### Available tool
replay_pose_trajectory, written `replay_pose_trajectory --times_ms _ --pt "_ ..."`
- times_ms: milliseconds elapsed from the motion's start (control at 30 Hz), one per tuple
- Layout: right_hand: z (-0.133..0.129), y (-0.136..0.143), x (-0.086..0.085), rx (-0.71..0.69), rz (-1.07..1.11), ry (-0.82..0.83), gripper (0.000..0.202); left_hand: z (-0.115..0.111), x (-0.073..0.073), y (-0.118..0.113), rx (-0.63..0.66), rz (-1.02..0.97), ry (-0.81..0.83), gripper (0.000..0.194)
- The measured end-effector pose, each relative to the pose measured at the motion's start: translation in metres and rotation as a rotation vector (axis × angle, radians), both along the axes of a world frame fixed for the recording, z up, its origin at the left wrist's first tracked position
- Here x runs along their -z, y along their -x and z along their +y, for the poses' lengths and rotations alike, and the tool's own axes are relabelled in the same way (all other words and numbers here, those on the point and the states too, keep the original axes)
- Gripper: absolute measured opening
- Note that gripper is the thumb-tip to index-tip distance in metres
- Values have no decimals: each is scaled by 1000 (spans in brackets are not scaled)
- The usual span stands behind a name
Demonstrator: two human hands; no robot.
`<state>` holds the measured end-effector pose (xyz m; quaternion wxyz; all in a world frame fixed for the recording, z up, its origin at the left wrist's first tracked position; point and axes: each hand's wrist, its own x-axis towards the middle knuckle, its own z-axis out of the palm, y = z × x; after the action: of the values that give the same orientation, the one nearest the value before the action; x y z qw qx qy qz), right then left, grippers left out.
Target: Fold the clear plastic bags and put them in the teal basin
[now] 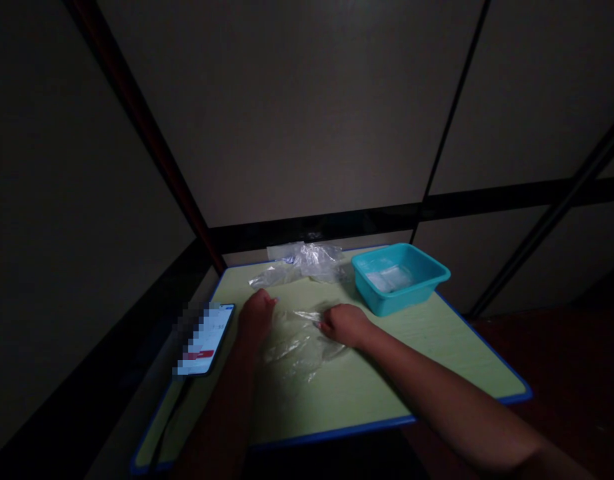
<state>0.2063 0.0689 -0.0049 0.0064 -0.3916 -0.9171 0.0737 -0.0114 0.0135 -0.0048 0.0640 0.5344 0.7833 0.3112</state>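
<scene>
A clear plastic bag (299, 347) is spread between my hands, low over the small table (387, 367). My left hand (257, 317) is closed at the bag's left side, its fingertips pinched together. On the right side, my right hand (344, 325) grips the bag's edge with curled fingers. Crumpled clear plastic bags (309, 261) lie in a heap at the table's far edge, beyond my hands. To the right of them stands a turquoise plastic basin (404, 293) with a flat, whitish, clear packet (391, 278) in it.
A phone (207, 340) with a lit screen lies at the table's left edge, close to my left forearm. A dark strap (171, 417) runs below it. Behind the table rises a panelled wall (311, 120). Blue edging (337, 435) borders the tabletop.
</scene>
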Motion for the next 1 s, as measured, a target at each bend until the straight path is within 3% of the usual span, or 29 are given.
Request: replay_pose_trajectory --times_ms 67,133,267,367,467,567,700,767,833,1000 --pt "0 0 0 57 17 9 38 -2 -8 1 -57 -29 -150 16" --pt "1 0 1 120 45 14 39 -4 -12 -6 2 -93 -222 18" --pt "4 -1 3 167 64 20 37 -6 -3 -34 341 -155 -103 23" --pt "4 -2 2 159 35 36 36 -5 8 -49 565 12 -57 13" --pt "3 -2 -1 164 35 22 35 -3 18 -52 661 177 27 55" --pt "1 -1 -5 87 184 -23 34 -2 25 -48 628 257 209 93" --pt "-2 0 -1 -306 431 40 39 -1 30 -42 555 296 378 95" --pt "-1 0 6 -377 385 118 54 -1 30 -40 538 307 415 97" --pt "4 -1 12 -320 245 189 61 -1 28 -39 528 336 451 103" --pt "19 -6 13 -12 50 211 68 -3 25 -38 518 397 507 109"
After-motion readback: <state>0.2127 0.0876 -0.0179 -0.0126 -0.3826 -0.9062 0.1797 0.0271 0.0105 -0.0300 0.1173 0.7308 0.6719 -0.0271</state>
